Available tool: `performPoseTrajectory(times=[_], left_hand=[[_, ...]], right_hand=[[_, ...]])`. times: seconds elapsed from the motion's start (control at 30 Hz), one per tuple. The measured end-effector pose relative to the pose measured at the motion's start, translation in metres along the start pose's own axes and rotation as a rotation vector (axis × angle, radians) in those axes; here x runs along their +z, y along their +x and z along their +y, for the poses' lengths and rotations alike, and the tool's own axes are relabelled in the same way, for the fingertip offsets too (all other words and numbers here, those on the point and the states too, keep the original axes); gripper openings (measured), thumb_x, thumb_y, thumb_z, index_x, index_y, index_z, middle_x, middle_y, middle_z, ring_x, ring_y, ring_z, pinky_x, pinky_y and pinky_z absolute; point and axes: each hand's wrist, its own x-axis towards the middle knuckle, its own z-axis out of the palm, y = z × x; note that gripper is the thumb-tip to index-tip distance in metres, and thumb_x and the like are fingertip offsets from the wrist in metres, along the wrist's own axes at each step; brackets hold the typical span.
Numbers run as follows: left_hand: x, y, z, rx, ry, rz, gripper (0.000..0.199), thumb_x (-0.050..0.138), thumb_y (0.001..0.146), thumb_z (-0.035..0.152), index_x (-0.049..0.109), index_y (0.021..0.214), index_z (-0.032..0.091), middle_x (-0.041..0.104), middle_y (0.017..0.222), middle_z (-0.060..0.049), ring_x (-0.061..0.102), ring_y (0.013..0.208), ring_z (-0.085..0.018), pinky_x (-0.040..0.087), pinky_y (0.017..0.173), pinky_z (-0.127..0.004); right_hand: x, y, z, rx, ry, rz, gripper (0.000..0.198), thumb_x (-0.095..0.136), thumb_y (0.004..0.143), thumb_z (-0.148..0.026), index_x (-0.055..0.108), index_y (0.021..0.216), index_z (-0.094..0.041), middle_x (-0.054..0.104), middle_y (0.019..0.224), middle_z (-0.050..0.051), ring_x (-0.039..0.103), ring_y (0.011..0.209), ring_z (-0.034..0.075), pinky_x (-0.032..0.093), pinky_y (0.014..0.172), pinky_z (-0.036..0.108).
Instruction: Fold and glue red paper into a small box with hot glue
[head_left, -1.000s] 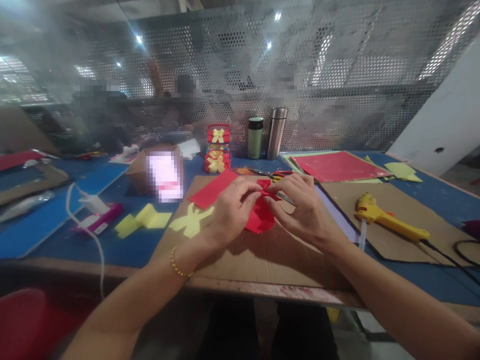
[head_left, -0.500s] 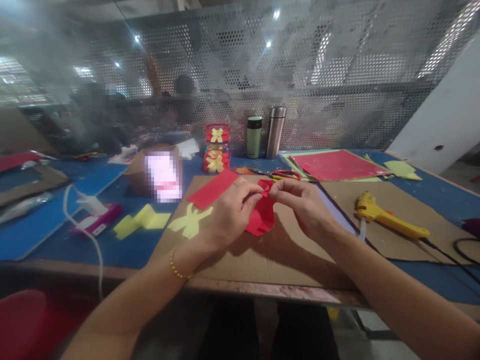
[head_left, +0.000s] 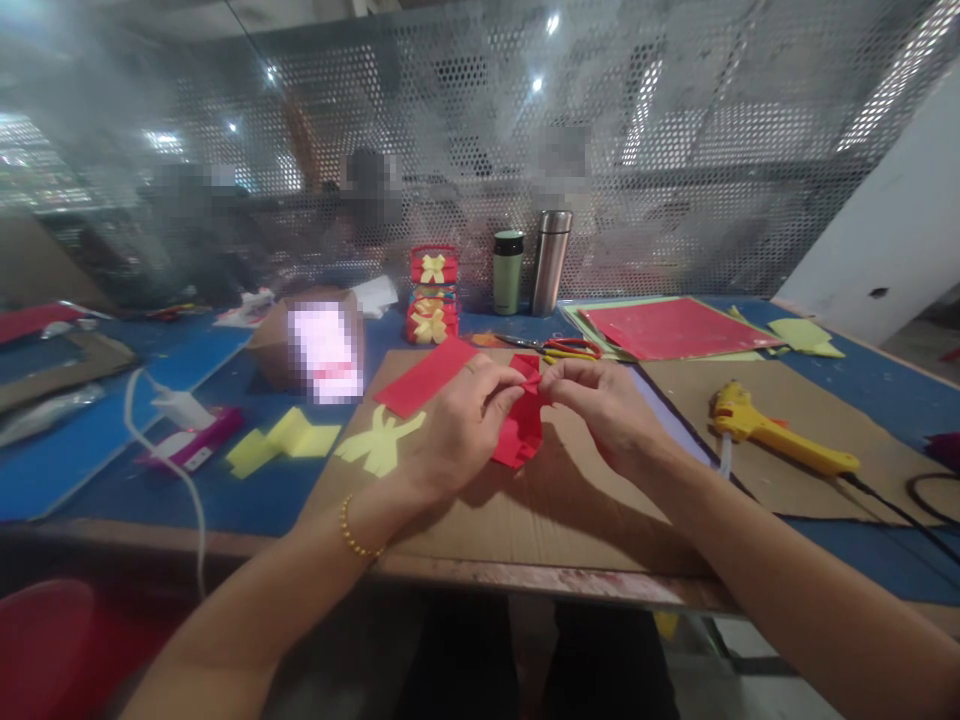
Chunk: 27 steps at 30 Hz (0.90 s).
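Both hands pinch a small folded piece of red paper (head_left: pixel 523 437) above a sheet of brown cardboard (head_left: pixel 480 530). My left hand (head_left: pixel 469 425) is closed on its left side, thumb against forefinger. On the other side my right hand (head_left: pixel 600 405) grips the paper between thumb and fingertips. Part of the fold is hidden by the fingers. A flat red paper strip (head_left: pixel 426 376) lies just beyond my left hand, and a yellow paper bow cutout (head_left: pixel 379 442) rests beside my left wrist.
A yellow glue gun (head_left: pixel 780 435) lies at the right, its cord trailing off. Red-handled scissors (head_left: pixel 570 346), a green tumbler (head_left: pixel 508 275) and a steel flask (head_left: pixel 552 265) are behind. Red boxes with yellow bows (head_left: pixel 433 320) are stacked at the back. A lit phone (head_left: pixel 326 350) leans at left.
The red paper has tilted slightly between my fingers, and its lower part looks narrower. Both hands stay in nearly the same place.
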Motion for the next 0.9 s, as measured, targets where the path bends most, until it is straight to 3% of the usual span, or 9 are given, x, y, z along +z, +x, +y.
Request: performPoseTrajectory(times=[0.27,0.6,0.9], left_hand=[[-0.0006,0.0006,0.0003,0.003,0.033,0.013,0.007,0.059,0.100,0.018,0.066,0.099,0.019,0.070,0.091,-0.003,0.064,0.082,-0.015,0.053,0.076,-0.028],[-0.0006,-0.0026,0.0045,0.115,0.185,-0.001,0.010,0.057,0.103,0.023,0.064,0.098,0.018,0.066,0.085,-0.003,0.062,0.079,-0.016,0.050,0.071,-0.029],[-0.0002,0.0000,0.0040,0.012,0.114,-0.007,0.010,0.061,0.100,0.023,0.062,0.090,0.019,0.063,0.080,-0.001,0.058,0.072,-0.014,0.048,0.067,-0.028]], right_hand=[[-0.0018,-0.0004,-0.0043,-0.064,-0.002,-0.005,0.020,0.071,0.070,-0.038,0.061,0.065,-0.021,0.058,0.069,-0.001,0.052,0.071,0.016,0.043,0.068,0.030],[0.0002,-0.0037,-0.0037,-0.028,0.006,-0.037,0.027,0.078,0.070,-0.044,0.065,0.066,-0.021,0.060,0.067,-0.001,0.054,0.066,0.015,0.044,0.064,0.029],[0.0005,-0.0028,-0.0026,-0.081,-0.016,-0.037,0.030,0.078,0.072,-0.047,0.063,0.066,-0.021,0.060,0.064,-0.001,0.052,0.062,0.013,0.044,0.061,0.028]])
